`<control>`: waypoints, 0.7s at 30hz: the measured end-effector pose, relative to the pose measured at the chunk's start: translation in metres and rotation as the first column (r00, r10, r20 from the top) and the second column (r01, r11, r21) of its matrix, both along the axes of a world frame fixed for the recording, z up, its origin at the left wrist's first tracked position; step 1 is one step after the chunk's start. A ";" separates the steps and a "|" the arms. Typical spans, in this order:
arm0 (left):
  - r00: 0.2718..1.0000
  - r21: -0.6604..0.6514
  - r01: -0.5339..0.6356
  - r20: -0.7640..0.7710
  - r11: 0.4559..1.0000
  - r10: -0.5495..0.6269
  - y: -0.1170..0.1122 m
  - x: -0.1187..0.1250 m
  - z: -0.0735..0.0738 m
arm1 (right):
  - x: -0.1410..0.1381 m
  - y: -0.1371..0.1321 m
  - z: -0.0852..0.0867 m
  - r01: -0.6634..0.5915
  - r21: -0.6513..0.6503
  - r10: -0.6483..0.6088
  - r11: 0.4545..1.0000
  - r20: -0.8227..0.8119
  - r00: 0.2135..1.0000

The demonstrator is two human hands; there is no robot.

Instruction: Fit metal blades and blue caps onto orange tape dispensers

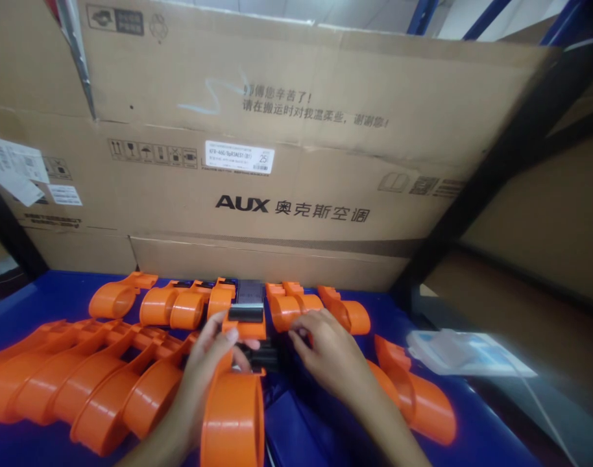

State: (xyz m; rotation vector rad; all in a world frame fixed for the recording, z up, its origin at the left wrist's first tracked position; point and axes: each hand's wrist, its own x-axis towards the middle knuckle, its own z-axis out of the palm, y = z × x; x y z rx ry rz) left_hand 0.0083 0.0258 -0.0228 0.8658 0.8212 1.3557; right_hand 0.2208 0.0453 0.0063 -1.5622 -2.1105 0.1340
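Observation:
My left hand [211, 350] is wrapped round the neck of an orange tape dispenser [232, 415], its round hub toward me. At its far end show a black roller [246, 315] and a grey toothed plate [249, 293]. Another black cylindrical part [263, 358] lies just under my fingers. To the right, my right hand [323, 347] is apart from the dispenser, with its fingers curled and the thumb near the forefinger. Whatever may be between those fingertips is too small to make out.
Several orange dispensers [102, 395] lie in a row at left on the blue surface [9, 305]. More dispensers [184, 308] line the back, and others [427, 405] lie at right beside a clear plastic pack [457, 350]. A large cardboard sheet [180, 214] stands behind, near a dark post [452, 207].

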 end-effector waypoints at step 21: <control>0.995 0.027 -0.002 -0.102 1.000 0.005 -0.003 0.000 -0.001 | -0.015 0.002 -0.022 0.202 -0.058 -0.156 0.978 0.442 0.883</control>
